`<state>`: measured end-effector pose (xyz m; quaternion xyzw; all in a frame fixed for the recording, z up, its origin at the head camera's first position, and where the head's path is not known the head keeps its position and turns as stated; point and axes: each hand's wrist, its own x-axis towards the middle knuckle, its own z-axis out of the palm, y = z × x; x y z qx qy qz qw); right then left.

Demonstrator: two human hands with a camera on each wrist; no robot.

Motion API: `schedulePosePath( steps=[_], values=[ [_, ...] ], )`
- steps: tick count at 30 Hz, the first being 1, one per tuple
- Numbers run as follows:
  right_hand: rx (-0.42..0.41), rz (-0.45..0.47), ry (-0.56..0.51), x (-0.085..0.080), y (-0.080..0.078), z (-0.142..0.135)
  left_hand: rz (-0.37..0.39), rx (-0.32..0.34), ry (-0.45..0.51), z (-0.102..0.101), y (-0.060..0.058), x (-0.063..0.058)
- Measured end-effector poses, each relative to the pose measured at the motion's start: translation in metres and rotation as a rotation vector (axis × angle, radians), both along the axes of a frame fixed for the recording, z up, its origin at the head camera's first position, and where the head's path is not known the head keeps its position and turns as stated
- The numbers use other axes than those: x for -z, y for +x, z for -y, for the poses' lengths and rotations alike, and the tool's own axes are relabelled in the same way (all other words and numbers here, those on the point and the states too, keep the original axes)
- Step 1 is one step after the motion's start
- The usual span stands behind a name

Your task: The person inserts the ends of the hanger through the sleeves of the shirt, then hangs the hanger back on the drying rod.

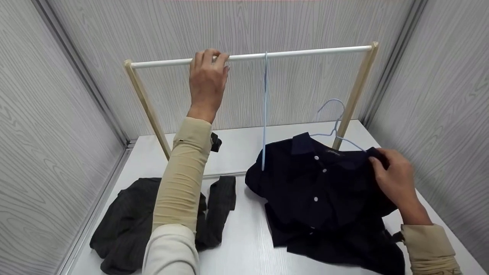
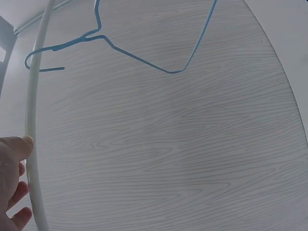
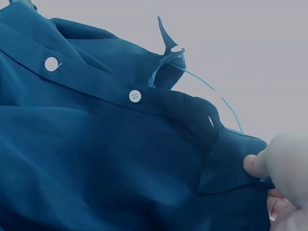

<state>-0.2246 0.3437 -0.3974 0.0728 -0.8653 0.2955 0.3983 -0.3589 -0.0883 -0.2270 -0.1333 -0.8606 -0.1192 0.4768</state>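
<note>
My left hand [image 1: 207,78] grips the white rail [image 1: 313,52] of a clothes rack left of its middle, thumb on one side and fingers curled over. My right hand [image 1: 397,177] pinches the collar end of a dark navy button-up shirt [image 1: 290,183]. In the right wrist view, thumb and fingers close on the shirt's collar [image 3: 231,161]. A light blue hanger [image 1: 336,131] sits inside the shirt's neck, its hook standing free above the collar. Another blue hanger [image 1: 264,95] hangs from the rail, right of my left hand; the left wrist view shows its hook around the rail.
A dark grey garment [image 1: 130,221] lies crumpled on the white table [image 1: 248,236] at left, partly behind my left forearm. Wooden posts [image 1: 147,109] hold up the rail at both ends. Wood-grain panels [image 1: 244,26] enclose the table at the back and sides.
</note>
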Motion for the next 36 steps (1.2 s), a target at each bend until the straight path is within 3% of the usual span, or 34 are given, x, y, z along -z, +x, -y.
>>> schedulePosePath(
  steps=[7,13,36],
  values=[
    [0.031,-0.011,-0.009,-0.013,-0.003,0.003,-0.015,-0.036,-0.021,-0.003,-0.002,-0.006],
    [0.029,-0.043,-0.009,-0.029,-0.015,0.005,-0.021,-0.055,0.002,-0.002,-0.003,-0.01],
    [0.082,0.021,-0.058,-0.091,-0.043,0.01,-0.02,-0.052,0.033,0.002,-0.009,-0.004]
  ],
)
